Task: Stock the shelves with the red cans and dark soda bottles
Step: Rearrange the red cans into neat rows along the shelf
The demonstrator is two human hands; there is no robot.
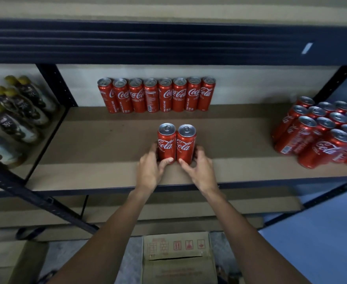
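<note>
Red aluminium cans (166,143) sit on the brown board shelf (107,140), left hand (151,171) gripping one, right hand (199,171) the other; next, slide both to the rear can row (156,95).

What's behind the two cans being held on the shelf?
Behind the two cans lies bare shelf board, then a row of eight red cans against the back wall. The strip right behind the pair is hidden by them.
</note>
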